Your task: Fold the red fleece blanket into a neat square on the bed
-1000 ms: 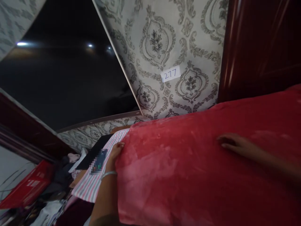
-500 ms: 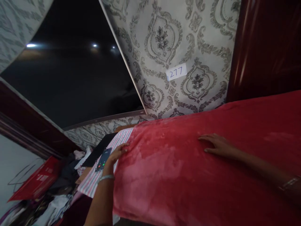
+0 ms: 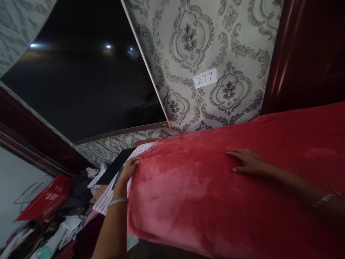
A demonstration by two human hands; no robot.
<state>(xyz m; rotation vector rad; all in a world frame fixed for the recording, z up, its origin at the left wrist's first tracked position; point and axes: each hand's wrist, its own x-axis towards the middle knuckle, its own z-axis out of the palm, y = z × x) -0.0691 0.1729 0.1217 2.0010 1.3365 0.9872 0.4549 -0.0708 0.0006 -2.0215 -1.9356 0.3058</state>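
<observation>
A red plush blanket (image 3: 178, 187) lies spread over a flat surface, with paler patches where its nap catches the light. My left hand (image 3: 130, 168) is closed on the blanket's left edge, near its far corner. Resting on the blanket's right-hand part is my right hand (image 3: 249, 163), its fingers stretched out and holding nothing. Under the blanket's left side a striped cloth (image 3: 105, 201) sticks out. A phone (image 3: 117, 177) on that cloth is mostly hidden behind my left wrist.
A large dark screen (image 3: 102, 82) hangs on the patterned wall, beside a paper label (image 3: 205, 77) reading 277. Dark red wood (image 3: 309, 54) stands at right. On the left are a red bag (image 3: 44, 198), a black flat panel (image 3: 115, 167) and piled clothes (image 3: 68, 228).
My left hand has moved slightly left and closed on the blanket's edge, drawing that edge left over the striped cloth. My right hand stays nearly in place.
</observation>
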